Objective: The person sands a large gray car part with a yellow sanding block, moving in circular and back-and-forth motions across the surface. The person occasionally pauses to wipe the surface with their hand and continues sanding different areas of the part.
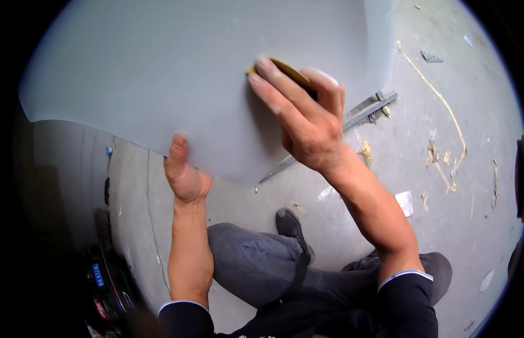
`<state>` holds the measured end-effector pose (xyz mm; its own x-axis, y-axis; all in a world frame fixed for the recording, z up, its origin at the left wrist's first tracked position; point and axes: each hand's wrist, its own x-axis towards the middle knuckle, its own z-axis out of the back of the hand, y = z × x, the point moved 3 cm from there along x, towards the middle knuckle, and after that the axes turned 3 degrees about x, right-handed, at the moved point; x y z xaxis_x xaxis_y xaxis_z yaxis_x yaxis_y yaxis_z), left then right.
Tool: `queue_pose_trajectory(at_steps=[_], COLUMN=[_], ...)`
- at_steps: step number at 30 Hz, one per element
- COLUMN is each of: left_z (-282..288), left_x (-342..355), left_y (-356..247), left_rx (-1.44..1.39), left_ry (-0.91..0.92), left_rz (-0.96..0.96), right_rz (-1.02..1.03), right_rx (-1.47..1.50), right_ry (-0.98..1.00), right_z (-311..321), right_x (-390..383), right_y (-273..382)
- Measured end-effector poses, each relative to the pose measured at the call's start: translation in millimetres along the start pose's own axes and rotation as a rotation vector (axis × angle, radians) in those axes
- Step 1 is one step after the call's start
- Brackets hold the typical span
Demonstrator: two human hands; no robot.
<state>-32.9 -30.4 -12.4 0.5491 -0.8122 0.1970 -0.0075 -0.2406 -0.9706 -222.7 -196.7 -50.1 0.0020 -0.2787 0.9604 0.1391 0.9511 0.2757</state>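
Note:
A large smooth grey panel (160, 73), like a car body part, fills the upper left and middle of the view. My left hand (187, 176) grips its near edge, thumb on the upper face and fingers hidden beneath. Over the panel's right part, my right hand (307, 115) is closed around a thin sanding disc (293, 74) with a yellow, curved edge and a dark side. The fingers lie along the disc, which is tilted at the panel's surface. How much of its face touches the panel is hidden.
A metal bar (369, 111) shows under the panel's right side. Dried tape strips (436, 93), paper scraps and a small perforated plate (431, 57) lie on the grey concrete floor (476, 186). A dark car's rear (107, 287) stands at lower left. My bent legs are below.

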Motion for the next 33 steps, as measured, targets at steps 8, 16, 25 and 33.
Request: queue_pose_trajectory(at_steps=[8,16,25,33], left_z=[6.3,5.4,5.2,4.6], left_x=[1.8,2.5,3.4,4.5], left_y=[0.8,-1.7,-0.7,-1.6], left_rx=[-0.018,0.019,0.024,0.038], left_ry=[-0.002,-0.009,-0.016,-0.025], left_rz=[0.001,-0.022,-0.012,-0.022], right_rz=[0.018,0.018,0.0,0.017], right_rx=[0.012,-0.017,0.032,0.017], right_ry=[0.039,0.102,0.088,0.096], right_z=[0.3,0.6,-2.0,-0.1], right_x=[-4.7,-19.6,-12.8,-6.8], right_y=[-3.6,-4.0,-1.6,-1.2])
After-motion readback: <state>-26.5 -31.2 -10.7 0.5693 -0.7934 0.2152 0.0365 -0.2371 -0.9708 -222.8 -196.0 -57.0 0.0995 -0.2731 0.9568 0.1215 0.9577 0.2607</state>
